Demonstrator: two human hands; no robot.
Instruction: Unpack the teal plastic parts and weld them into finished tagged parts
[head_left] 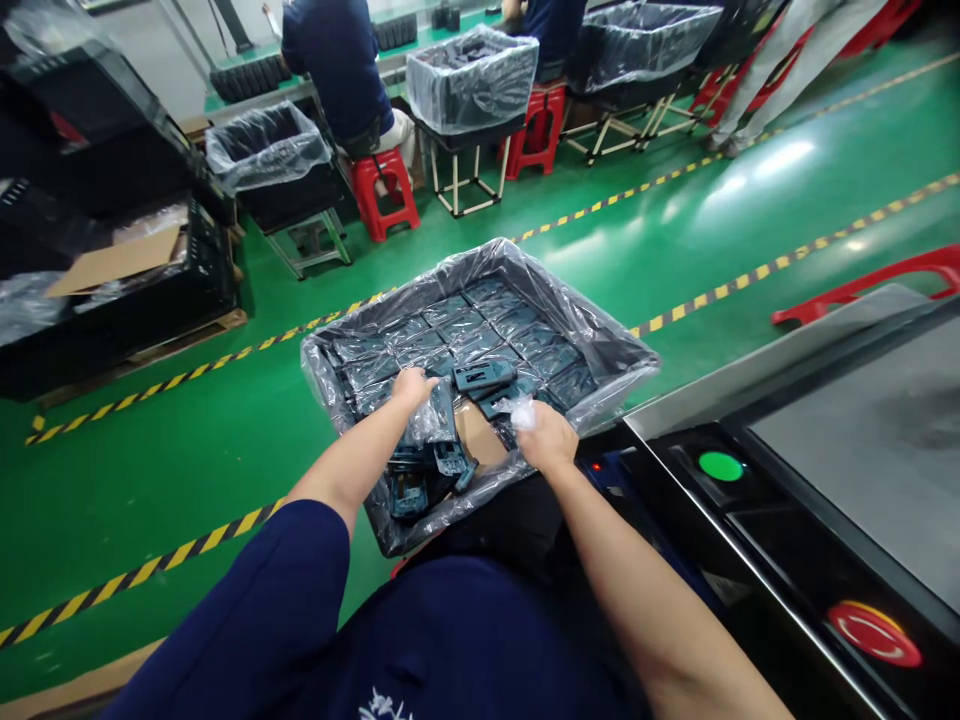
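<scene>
A black crate lined with clear plastic (341,385) stands in front of me, filled with dark blue-green plastic housings (484,375). Over its near left part, my left hand (411,390) is closed on a housing in clear film (437,415). My right hand (549,437) is closed on a crumpled clear plastic bag (519,412) near the crate's right side. Between my hands lies brown cardboard (480,435). Loose housings (409,493) sit in the near left corner, while those farther back lie in wrapped rows.
To my right is a machine with a green button (721,466) and a red emergency stop (874,634). Beyond the striped floor tape (720,290), people sit on red stools (384,192) beside lined crates (472,85). Black bins (150,270) stand at left.
</scene>
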